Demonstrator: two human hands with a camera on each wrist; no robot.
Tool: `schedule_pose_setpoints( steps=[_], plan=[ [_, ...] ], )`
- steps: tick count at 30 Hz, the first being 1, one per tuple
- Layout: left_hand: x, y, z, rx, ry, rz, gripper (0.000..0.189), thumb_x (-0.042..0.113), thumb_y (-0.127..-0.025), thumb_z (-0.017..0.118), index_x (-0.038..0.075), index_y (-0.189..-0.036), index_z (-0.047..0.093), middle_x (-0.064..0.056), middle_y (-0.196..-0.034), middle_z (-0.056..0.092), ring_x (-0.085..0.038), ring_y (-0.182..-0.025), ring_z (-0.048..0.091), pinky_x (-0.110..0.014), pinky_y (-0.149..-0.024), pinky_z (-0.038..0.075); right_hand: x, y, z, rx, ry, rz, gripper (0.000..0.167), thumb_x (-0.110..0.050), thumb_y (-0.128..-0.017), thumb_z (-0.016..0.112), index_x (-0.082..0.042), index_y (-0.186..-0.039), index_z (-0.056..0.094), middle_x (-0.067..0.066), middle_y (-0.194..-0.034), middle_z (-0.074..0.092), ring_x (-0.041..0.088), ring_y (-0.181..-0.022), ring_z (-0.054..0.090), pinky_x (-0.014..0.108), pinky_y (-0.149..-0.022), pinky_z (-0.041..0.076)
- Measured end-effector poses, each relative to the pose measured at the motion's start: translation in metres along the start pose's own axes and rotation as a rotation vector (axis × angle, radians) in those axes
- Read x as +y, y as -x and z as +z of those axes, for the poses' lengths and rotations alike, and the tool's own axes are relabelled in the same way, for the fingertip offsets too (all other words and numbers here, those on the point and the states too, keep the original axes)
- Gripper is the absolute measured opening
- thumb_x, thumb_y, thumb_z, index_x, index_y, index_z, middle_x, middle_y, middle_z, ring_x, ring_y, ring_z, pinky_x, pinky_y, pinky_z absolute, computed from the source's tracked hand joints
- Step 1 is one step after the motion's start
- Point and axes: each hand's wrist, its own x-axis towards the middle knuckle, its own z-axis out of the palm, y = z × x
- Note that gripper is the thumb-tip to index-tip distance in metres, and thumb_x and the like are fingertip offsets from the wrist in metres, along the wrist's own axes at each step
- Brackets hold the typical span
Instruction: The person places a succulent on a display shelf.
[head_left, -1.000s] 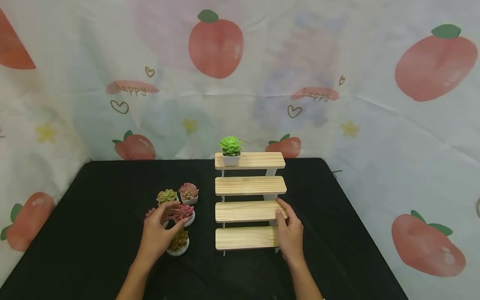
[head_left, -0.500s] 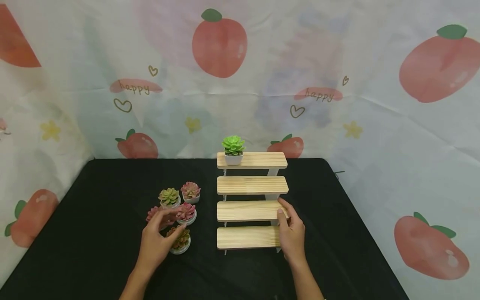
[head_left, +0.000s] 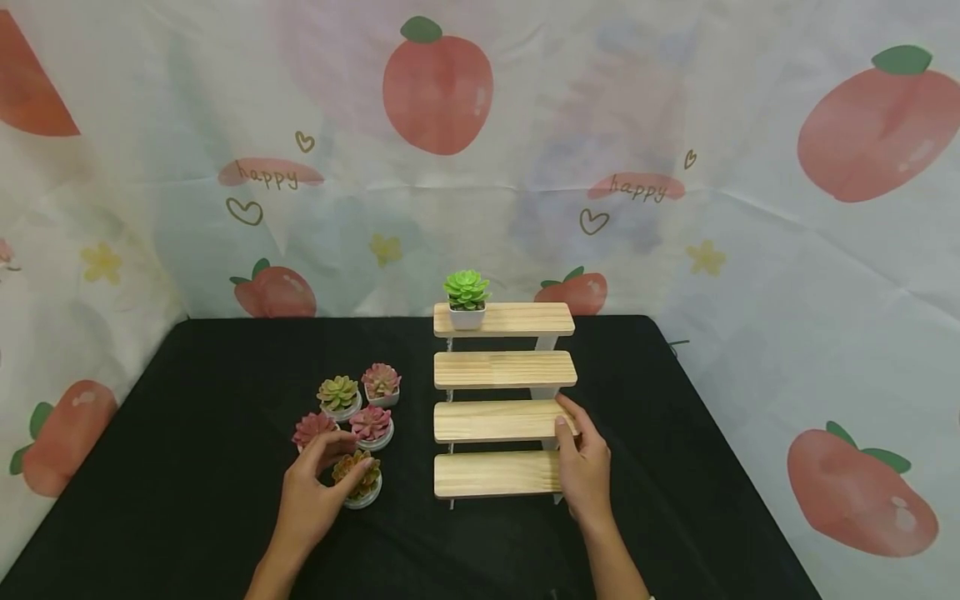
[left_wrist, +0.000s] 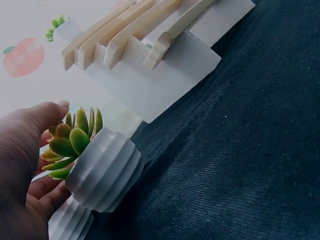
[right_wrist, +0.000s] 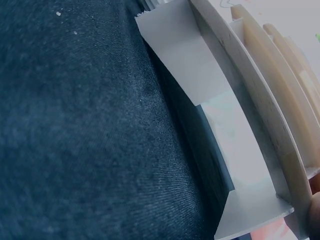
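Note:
My left hand (head_left: 306,493) is over a green-brown potted succulent (head_left: 352,477), the nearest of the cluster on the left. In the left wrist view, the thumb is by its leaf tips and the other fingers curve behind it. Its white ribbed pot (left_wrist: 107,170) stands on the black cloth. On the right, my right hand (head_left: 588,475) grips the right end of a tiered wooden display shelf (head_left: 495,422), thumb on the third board from the top. Much of this hand is out of the right wrist view, where the shelf's white side support (right_wrist: 182,50) shows.
A bright green succulent (head_left: 467,292) in a square white pot stands at the left of the top board. Behind the left hand sit a yellow-green succulent (head_left: 339,393) and several pinkish ones (head_left: 382,381). A fruit-print curtain (head_left: 495,208) hangs behind the black-covered table (head_left: 225,400).
My left hand has come down from the pink succulent towards me, to the green-brown one. The right hand keeps its grip on the shelf. The head view has shifted slightly.

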Motion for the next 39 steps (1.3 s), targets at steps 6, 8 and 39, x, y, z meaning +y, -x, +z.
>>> schedule_pose_setpoints(
  steps=[6, 8, 39],
  plan=[
    [-0.002, 0.004, 0.001, -0.004, 0.0, -0.018, 0.037, 0.013, -0.083, 0.09, 0.008, -0.114, 0.071, -0.001, -0.108, 0.07, -0.018, -0.099, 0.069, -0.014, -0.087, 0.049, -0.002, 0.001, 0.001, -0.002, -0.001, 0.012, 0.034, -0.001, -0.106, 0.053, -0.001, -0.138, 0.064, 0.023, -0.133, 0.063, 0.04, -0.089, 0.06, 0.029, -0.064, 0.044],
    [-0.003, 0.004, 0.001, -0.007, -0.002, -0.017, 0.036, 0.014, -0.083, 0.09, 0.009, -0.114, 0.071, 0.001, -0.108, 0.07, -0.017, -0.1, 0.068, -0.013, -0.086, 0.048, -0.002, 0.001, 0.0, 0.001, 0.001, 0.014, 0.034, 0.0, -0.106, 0.053, 0.001, -0.138, 0.063, 0.024, -0.133, 0.063, 0.038, -0.089, 0.06, 0.029, -0.065, 0.045],
    [-0.008, 0.005, -0.006, -0.242, -0.115, 0.06, 0.074, 0.033, -0.068, 0.1, 0.017, -0.131, 0.065, 0.007, -0.122, 0.066, -0.015, -0.109, 0.063, -0.048, -0.093, 0.053, 0.04, -0.008, 0.003, -0.01, 0.013, -0.004, 0.035, -0.011, -0.109, 0.054, -0.01, -0.142, 0.064, 0.013, -0.14, 0.061, 0.026, -0.102, 0.059, 0.031, -0.072, 0.045]
  ],
)
